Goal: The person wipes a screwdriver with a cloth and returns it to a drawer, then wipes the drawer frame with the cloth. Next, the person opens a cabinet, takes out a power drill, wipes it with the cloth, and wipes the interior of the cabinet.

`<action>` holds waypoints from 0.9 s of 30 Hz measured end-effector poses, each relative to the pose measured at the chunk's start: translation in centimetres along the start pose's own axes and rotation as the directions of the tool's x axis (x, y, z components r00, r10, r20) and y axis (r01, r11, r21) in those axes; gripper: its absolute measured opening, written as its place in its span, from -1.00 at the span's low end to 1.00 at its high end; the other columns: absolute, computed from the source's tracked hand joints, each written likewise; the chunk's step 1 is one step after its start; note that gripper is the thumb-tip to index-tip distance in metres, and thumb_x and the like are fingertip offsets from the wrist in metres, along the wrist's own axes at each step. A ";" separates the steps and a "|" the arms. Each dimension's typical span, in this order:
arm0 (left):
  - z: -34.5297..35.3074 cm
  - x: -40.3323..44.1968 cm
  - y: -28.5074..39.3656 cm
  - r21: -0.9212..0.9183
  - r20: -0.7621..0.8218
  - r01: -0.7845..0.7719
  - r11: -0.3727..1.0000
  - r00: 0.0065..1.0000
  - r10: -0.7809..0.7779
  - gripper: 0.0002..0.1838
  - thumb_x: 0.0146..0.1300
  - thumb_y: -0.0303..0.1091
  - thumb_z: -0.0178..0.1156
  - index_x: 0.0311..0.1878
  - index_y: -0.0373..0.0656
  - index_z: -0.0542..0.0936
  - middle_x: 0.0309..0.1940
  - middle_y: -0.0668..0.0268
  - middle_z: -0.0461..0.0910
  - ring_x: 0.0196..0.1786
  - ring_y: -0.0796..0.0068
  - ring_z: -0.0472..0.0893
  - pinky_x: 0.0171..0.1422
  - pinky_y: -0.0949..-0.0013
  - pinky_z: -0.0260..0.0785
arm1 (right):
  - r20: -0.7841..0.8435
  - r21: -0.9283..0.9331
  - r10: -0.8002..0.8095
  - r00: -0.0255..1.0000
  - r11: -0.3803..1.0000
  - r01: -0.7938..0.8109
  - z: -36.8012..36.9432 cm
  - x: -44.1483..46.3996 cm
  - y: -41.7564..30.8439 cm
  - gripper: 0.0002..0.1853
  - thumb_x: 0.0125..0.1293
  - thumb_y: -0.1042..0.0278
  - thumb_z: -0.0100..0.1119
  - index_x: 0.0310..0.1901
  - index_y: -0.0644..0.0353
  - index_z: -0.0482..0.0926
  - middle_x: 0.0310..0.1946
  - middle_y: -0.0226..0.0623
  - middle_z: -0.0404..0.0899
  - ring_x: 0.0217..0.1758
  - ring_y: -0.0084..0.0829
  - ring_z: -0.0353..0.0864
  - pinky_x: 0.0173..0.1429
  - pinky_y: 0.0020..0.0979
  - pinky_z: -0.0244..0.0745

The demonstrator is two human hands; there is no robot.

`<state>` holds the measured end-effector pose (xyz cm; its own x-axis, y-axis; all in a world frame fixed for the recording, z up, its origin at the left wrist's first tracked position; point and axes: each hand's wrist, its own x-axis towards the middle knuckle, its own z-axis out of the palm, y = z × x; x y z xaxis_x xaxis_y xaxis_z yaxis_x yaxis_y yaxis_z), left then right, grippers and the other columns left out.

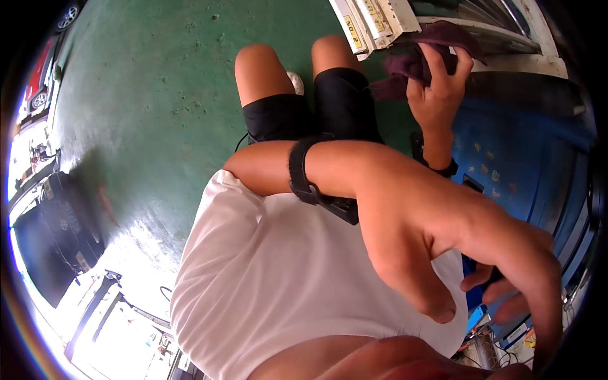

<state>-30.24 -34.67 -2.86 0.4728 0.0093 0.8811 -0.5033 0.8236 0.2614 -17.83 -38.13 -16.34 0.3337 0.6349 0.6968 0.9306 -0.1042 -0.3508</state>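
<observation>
My left hand (468, 234) looms close to the camera at the right, its arm crossing in front of my white shirt with a black strap on it. The thumb and bent fingers are apart, and nothing shows between them; some fingertips are blurred. Farther off at the upper right, my right hand (440, 85) grips a dark purple cloth (405, 66). The cloth lies against or just beside the edge of a whitish metal frame (405, 22); I cannot tell if it touches. A black band circles the right wrist.
A blue cabinet (500, 152) stands at the right, with cables (500, 348) at its lower end. A dark case-like object (60, 234) is at the left on the green floor (145, 82). A red vehicle (39, 76) shows at the far left.
</observation>
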 end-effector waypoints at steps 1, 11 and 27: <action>0.0 0.3 -0.1 -0.021 0.002 -0.007 1.000 1.000 0.007 -0.32 0.12 -0.48 0.27 0.39 -0.22 0.44 0.06 0.27 0.49 0.03 0.45 0.49 -0.01 0.40 0.42 | 0.011 -0.040 -0.041 0.999 0.998 0.042 0.0 -0.2 0.6 -0.42 -0.03 0.53 0.30 0.11 -0.15 0.67 0.10 -0.09 0.39 0.12 0.02 0.56 0.08 -0.07 0.59; 0.0 0.4 -1.0 0.268 -0.049 -0.104 0.958 0.991 0.122 -0.45 0.09 -0.59 0.18 0.23 -0.23 0.53 -0.08 0.19 0.53 0.03 0.23 0.53 0.07 0.28 0.44 | -0.086 -0.193 0.044 0.995 0.979 -0.060 -2.0 0.1 8.0 -0.42 0.04 0.50 0.40 0.18 0.00 0.62 0.06 -0.01 0.51 0.17 0.08 0.53 0.24 -0.06 0.50; -7.2 -5.8 9.6 0.586 -0.689 0.656 -0.476 0.712 0.133 -0.50 0.26 -0.37 0.42 0.24 -0.22 0.53 0.14 -0.02 0.63 0.23 0.00 0.62 0.23 0.15 0.46 | 0.014 0.030 0.038 0.999 0.999 -0.039 4.4 -5.0 1.8 -0.41 -0.11 0.43 0.20 0.10 -0.04 0.67 0.10 -0.19 0.55 -0.03 0.01 0.51 -0.02 -0.08 0.58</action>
<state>-32.63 -22.73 -8.25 0.7683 0.5072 0.3905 0.1261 -0.7180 0.6845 -18.52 -38.12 -23.18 0.3671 0.6408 0.6743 0.9121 -0.1058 -0.3961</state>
